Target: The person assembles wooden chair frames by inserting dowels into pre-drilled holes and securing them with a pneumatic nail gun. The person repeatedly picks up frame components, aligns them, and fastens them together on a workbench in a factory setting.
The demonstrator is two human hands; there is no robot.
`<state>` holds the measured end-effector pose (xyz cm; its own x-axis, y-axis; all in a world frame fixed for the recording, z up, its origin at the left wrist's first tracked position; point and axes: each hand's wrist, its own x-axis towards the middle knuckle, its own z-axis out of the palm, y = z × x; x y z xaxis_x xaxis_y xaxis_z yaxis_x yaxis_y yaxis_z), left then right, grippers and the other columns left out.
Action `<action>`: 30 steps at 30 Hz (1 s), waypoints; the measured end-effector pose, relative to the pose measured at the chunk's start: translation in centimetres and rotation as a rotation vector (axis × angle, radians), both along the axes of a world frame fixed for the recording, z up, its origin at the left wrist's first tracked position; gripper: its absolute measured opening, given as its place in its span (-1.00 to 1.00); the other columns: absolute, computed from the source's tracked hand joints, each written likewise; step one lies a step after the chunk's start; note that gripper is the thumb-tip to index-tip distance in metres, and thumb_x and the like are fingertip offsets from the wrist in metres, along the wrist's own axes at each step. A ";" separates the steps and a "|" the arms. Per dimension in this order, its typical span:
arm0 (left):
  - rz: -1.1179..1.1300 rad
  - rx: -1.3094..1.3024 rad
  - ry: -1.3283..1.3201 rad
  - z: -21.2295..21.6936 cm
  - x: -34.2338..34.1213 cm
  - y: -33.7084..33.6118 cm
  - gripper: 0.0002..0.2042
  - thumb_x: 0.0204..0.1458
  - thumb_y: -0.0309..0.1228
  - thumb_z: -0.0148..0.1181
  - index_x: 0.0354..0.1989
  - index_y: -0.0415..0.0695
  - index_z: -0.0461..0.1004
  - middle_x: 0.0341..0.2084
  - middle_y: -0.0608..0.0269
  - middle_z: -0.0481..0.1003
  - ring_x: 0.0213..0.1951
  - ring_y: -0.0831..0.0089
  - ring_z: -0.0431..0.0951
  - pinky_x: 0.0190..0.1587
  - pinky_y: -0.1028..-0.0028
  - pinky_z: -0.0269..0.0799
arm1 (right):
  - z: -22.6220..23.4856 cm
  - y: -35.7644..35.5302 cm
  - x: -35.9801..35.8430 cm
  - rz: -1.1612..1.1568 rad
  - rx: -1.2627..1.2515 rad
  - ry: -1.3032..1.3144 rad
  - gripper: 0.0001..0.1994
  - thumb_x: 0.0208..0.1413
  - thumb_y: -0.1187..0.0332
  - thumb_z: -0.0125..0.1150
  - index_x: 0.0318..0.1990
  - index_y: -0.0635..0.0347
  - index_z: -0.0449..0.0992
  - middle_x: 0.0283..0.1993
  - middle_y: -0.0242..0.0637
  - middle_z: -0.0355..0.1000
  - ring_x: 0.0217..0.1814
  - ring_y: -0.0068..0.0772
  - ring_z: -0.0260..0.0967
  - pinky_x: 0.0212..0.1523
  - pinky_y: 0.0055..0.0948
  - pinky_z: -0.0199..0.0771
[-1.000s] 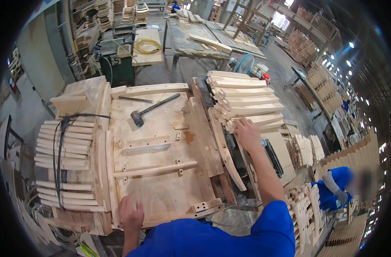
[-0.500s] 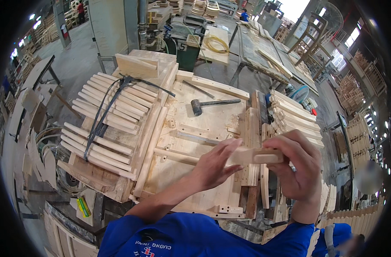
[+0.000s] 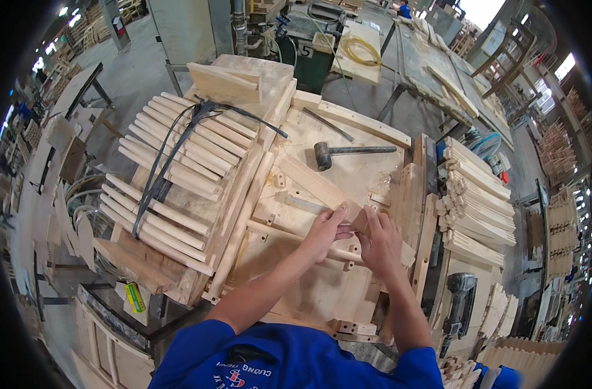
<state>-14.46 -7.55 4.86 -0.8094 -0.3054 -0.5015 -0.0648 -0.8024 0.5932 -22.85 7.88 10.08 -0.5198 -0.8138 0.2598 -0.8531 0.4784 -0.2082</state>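
A flat, pale wooden slat [image 3: 312, 183] slants over the workbench jig, its near end between my two hands. My left hand [image 3: 325, 232] is closed on that end, thumb uppermost. Opposite it, my right hand [image 3: 380, 241] grips the same end with fingers bent over it. Beneath the hands, a round wooden rail [image 3: 276, 232] lies across the plywood board [image 3: 296, 262] of the jig. Beyond the slat rests a black-headed mallet [image 3: 323, 157], its dark handle pointing right. A thin dark bar [image 3: 328, 124] lies farther back.
Left of the jig, round wooden spindles [image 3: 179, 152] lie in rows under a black strap [image 3: 158, 188]. Stacked curved slats [image 3: 477, 194] stand to the right, with a dark power tool [image 3: 459, 301] nearer me. A yellow hose [image 3: 361, 52] lies coiled on a far board.
Both hands have come down and closer together over the jig. The wooden piece was raised in my right hand with my left hand open beside it; now both hands grip the slat's end.
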 end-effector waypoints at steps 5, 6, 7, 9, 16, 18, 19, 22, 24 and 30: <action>-0.199 -0.449 -0.133 -3.0 -0.9 -2.2 -0.71 0.45 -0.21 0.19 -0.05 -0.23 0.60 -0.27 0.29 0.67 -0.23 0.53 0.64 -0.13 0.47 0.57 | -2.5 -2.6 -5.3 0.063 0.104 -0.022 -0.34 0.11 0.30 0.43 0.41 0.09 0.43 0.08 -0.18 0.53 0.10 -0.03 0.46 0.11 -0.07 0.33; -0.211 -0.574 -0.146 -3.5 -1.1 -2.7 -0.73 0.45 -0.23 0.20 -0.07 -0.22 0.62 -0.29 0.31 0.66 -0.24 0.56 0.63 -0.13 0.49 0.54 | -2.8 -3.5 -6.2 0.079 0.139 -0.029 -0.34 0.12 0.29 0.42 0.41 0.09 0.43 0.10 -0.18 0.53 0.12 -0.02 0.46 0.13 -0.07 0.33; -0.165 -0.715 -0.159 -3.9 -1.3 -3.2 -0.74 0.44 -0.25 0.20 -0.09 -0.22 0.63 -0.31 0.31 0.66 -0.26 0.57 0.61 -0.16 0.50 0.53 | -3.0 -4.3 -7.0 0.101 0.139 -0.032 -0.36 0.12 0.30 0.42 0.39 0.08 0.44 0.08 -0.19 0.53 0.11 -0.03 0.47 0.12 -0.07 0.33; -0.074 -0.994 -0.184 -4.5 -1.4 -3.9 -0.77 0.42 -0.30 0.22 -0.11 -0.22 0.66 -0.33 0.31 0.67 -0.31 0.60 0.58 -0.20 0.50 0.51 | -3.6 -5.8 -8.1 0.147 0.141 -0.042 -0.40 0.11 0.31 0.42 0.35 0.06 0.46 0.05 -0.23 0.53 0.09 -0.06 0.48 0.11 -0.06 0.33; 0.141 -1.387 -0.090 -3.7 -2.8 -6.6 -0.83 0.35 -0.38 0.29 -0.11 -0.25 0.64 -0.36 0.16 0.65 -0.38 0.48 0.59 -0.30 0.43 0.50 | -4.7 -7.9 -10.1 0.181 0.183 -0.123 -0.39 0.10 0.22 0.42 0.34 0.07 0.48 0.06 -0.21 0.55 0.06 -0.06 0.50 0.13 -0.03 0.33; 0.132 -1.512 -0.110 -3.9 -3.1 -7.2 -0.85 0.31 -0.41 0.30 -0.09 -0.22 0.65 -0.30 0.15 0.66 -0.30 0.36 0.64 -0.18 0.36 0.54 | -5.1 -7.8 -10.5 0.179 0.181 -0.187 -0.39 0.09 0.21 0.42 0.34 0.06 0.48 0.06 -0.19 0.56 0.06 -0.05 0.51 0.13 -0.03 0.33; 0.107 -1.616 -0.100 -3.8 -3.3 -7.5 -0.84 0.29 -0.41 0.31 -0.07 -0.21 0.65 -0.24 0.14 0.65 -0.21 0.29 0.64 -0.09 0.31 0.53 | -5.7 -7.7 -10.8 0.175 0.164 -0.208 -0.40 0.09 0.20 0.43 0.33 0.05 0.50 0.05 -0.18 0.56 0.06 -0.04 0.51 0.13 -0.03 0.34; 0.039 -1.850 -0.047 -4.0 -4.2 -8.3 -0.79 0.24 -0.40 0.32 0.00 -0.18 0.63 -0.10 0.11 0.63 0.01 0.11 0.60 0.14 0.15 0.45 | -8.0 -7.8 -11.3 0.151 0.103 -0.272 -0.43 0.08 0.18 0.44 0.29 0.02 0.55 0.02 -0.17 0.56 0.06 -0.05 0.51 0.11 -0.01 0.36; 0.005 -1.898 0.006 -4.9 -5.1 -8.5 -0.75 0.25 -0.36 0.28 0.05 -0.16 0.62 -0.01 0.10 0.61 0.14 0.05 0.53 0.27 0.07 0.35 | -9.8 -7.9 -10.7 0.120 0.051 -0.321 -0.45 0.08 0.15 0.45 0.26 0.01 0.57 -0.01 -0.16 0.57 0.07 -0.07 0.50 0.10 0.00 0.36; -0.180 -2.081 0.007 -7.4 -6.4 -8.8 -0.71 0.35 -0.29 0.10 0.12 -0.12 0.58 0.05 0.08 0.57 0.17 0.04 0.50 0.34 0.03 0.28 | -13.1 -8.7 -8.5 -0.064 -0.231 -0.101 -0.57 0.14 0.11 0.42 0.15 -0.01 0.62 0.08 -0.11 0.54 0.13 0.02 0.47 0.15 -0.02 0.42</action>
<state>-20.86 -16.39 -2.53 -0.8875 -0.2183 0.4058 -0.0423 0.9155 0.4001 -31.36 -0.86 -3.00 -0.6011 -0.7038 0.3787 -0.7919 0.4607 -0.4008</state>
